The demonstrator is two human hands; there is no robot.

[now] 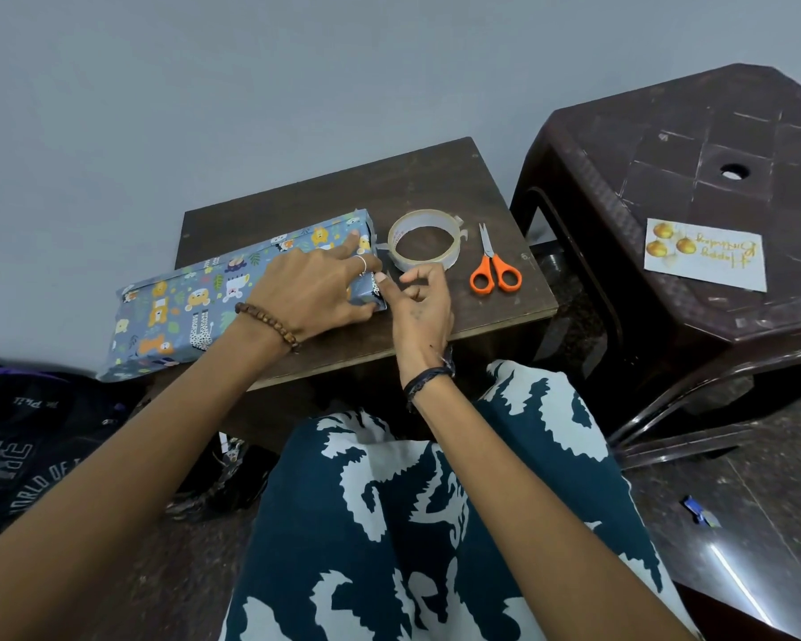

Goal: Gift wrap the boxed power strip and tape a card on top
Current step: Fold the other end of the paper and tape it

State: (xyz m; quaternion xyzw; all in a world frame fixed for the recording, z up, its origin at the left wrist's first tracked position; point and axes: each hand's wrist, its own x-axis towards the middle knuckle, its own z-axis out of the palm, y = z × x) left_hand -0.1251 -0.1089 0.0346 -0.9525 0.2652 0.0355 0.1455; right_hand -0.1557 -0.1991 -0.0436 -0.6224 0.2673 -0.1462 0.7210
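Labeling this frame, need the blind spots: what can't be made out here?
- Head view: near end flap of the wrapped box, covered by the left hand and right hand.
- Any tape piece at the right fingertips: too small.
- Card lettering: upside down, too small.
- Box's left corner overhangs the table.

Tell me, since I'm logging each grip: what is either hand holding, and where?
The left hand presses down the wrapped box at its right end. The right hand pinches at that end's folded flap; whether it holds tape cannot be told.
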